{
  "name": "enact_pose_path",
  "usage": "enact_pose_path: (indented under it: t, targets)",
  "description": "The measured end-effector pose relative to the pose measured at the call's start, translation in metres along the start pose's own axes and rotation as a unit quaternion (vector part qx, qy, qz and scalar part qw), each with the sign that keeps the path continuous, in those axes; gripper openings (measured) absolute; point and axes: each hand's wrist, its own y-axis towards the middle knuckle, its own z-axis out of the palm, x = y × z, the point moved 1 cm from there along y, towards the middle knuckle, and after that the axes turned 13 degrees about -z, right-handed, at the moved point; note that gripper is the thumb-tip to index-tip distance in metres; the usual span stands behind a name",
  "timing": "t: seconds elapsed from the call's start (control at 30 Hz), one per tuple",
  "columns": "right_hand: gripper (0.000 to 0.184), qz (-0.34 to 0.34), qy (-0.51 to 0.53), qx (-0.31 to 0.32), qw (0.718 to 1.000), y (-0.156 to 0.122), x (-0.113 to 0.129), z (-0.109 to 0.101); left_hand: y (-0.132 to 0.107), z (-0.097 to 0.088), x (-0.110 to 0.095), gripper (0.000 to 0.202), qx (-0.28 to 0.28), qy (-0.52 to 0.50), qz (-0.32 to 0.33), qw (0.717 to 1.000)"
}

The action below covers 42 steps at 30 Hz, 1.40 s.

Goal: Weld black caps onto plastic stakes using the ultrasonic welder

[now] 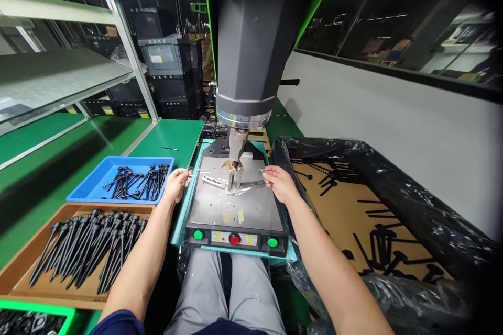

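Some clear film (201,170), thin and hard to trace, shows as bright streaks between my two hands, over the steel plate (225,208). My left grip (176,184) is pinched together on its left end, and my right grip (280,182) is pinched on a clear wisp at the right; whether it is all one piece I cannot tell. Between my hands stands the metal jig (231,180), right below the horn (238,141), with a small black piece (235,164) at its top.

Along the machine's front edge, a green button (198,234) and another green button (272,242) flank a red button (234,239). The label (220,237) around the red one is white and yellow with a warning triangle; its print is too small to read.

On the table (176,133) to my left, a blue tray (84,189) and a brown tray (18,267) hold black rods. More rods lie on cardboard in a box (377,159) lined with black plastic at my right. Farther back, a grey bin (167,57) bears a white label (156,56), and stacked black crates (171,89) carry white lettering, neither legible.
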Motion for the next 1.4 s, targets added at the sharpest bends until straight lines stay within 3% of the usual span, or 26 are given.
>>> enact_pose_path:
  t: [0.43,0.77,1.1,1.4]
  targets:
    - [0.040,-0.002,0.021,-0.007,1.000,0.068,0.009,0.027,0.041,0.014,-0.049,0.034,-0.037,0.081,0.075,0.993]
    - [0.040,0.011,0.019,-0.036,0.999,0.112,-0.002,0.034,0.083,0.031,-0.066,0.027,-0.046,0.113,0.086,0.989]
    - [0.036,0.030,-0.008,-0.046,0.998,0.139,-0.018,0.033,0.111,0.039,-0.063,0.027,-0.059,0.138,0.072,0.986]
    - [0.031,0.045,-0.027,-0.045,0.998,0.140,-0.037,0.028,0.124,0.038,-0.046,0.028,-0.062,0.157,0.039,0.985]
